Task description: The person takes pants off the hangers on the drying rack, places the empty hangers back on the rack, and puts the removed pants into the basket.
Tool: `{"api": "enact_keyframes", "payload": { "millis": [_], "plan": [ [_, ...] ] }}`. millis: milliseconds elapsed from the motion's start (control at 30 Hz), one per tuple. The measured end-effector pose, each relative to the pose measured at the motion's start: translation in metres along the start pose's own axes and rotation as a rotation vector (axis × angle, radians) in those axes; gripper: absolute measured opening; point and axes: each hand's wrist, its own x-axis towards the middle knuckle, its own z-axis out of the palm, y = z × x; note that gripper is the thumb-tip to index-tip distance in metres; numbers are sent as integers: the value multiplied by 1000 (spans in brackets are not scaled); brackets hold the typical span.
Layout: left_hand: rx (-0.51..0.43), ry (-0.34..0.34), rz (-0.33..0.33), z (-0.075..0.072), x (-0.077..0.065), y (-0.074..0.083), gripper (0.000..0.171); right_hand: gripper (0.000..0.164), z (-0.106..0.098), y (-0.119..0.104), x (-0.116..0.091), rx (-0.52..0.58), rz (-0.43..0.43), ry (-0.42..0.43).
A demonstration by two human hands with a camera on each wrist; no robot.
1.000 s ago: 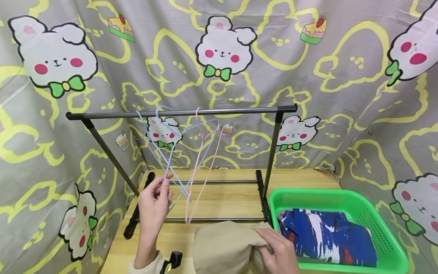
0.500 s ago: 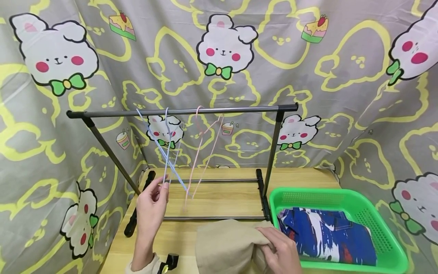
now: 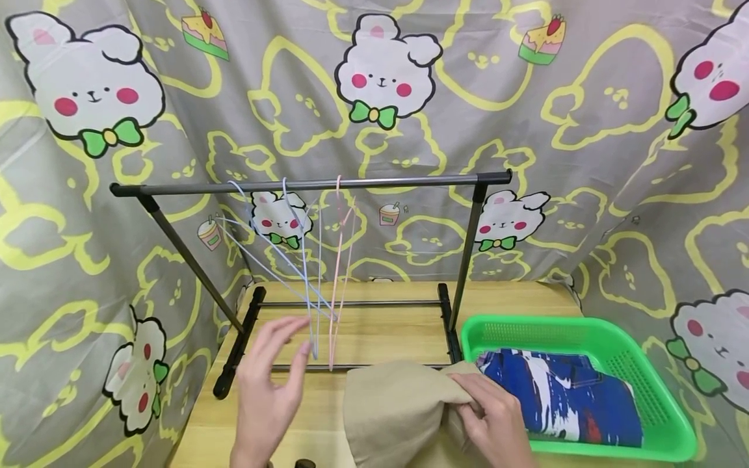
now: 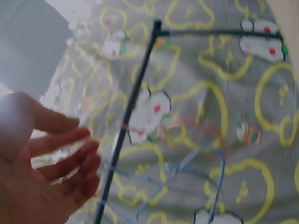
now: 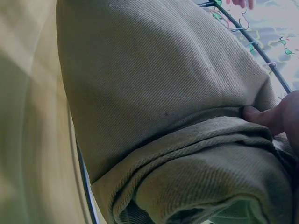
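Note:
Two blue clothes hangers (image 3: 314,355) and a pink hanger (image 3: 336,292) hang from the top bar of a dark metal clothes rack (image 3: 409,182). My left hand (image 3: 269,390) is just in front of the blue hangers, thumb and fingers spread apart and holding nothing. In the left wrist view, that hand (image 4: 56,158) is to the left of the rack's bar. My right hand (image 3: 494,413) pinches a khaki twill garment (image 3: 404,403) at its upper right edge. The right wrist view shows the thumb (image 5: 266,116) pressed on the garment's folded layers (image 5: 196,140).
At the right stands a green plastic basket (image 3: 661,396) with a blue, white and red patterned garment (image 3: 562,396) in it. Everything sits on a wooden tabletop (image 3: 526,299). A patterned grey curtain (image 3: 480,143) encloses the back and sides.
My left hand has let go of a blue hanger it was pinching and spread its fingers. The hangers have swung and turned. The right hand keeps its grip on the khaki garment, slightly farther right.

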Motion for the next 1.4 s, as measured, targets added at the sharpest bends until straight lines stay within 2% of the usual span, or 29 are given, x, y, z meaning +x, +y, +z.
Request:
{"api": "enact_keyframes", "payload": {
  "millis": [100,200,367,467,667,800,867,1000,1100,1233,1400],
  "plan": [
    [-107,-118,73,13,-5,9,37,42,-4,0,8,2,-16,0],
    [-141,-282,107,28,-12,13,38,42,-8,0,14,-1,-19,-6],
    [-101,-590,136,54,-28,12,50,43,-15,0,19,-24,-14,-13],
    [-41,-694,146,69,-36,9,66,43,-19,-1,21,-29,3,-26],
    [208,-750,210,92,-49,-3,112,44,-24,-1,23,-31,4,-45],
    [305,-813,217,103,-54,-9,123,44,-25,1,22,-40,2,-65],
    [308,-819,217,108,-56,-13,116,42,-26,3,21,-52,-1,-82],
    [257,-808,220,116,-58,-23,93,39,-31,7,18,-66,-22,-139],
    [230,-840,222,121,-56,-29,85,38,-36,11,16,-60,-55,-197],
    [212,-886,244,122,-52,-31,77,39,-44,14,16,-78,-96,-281],
    [139,-882,245,122,-47,-31,61,44,-49,15,13,-141,-112,-396]
  ]
}}
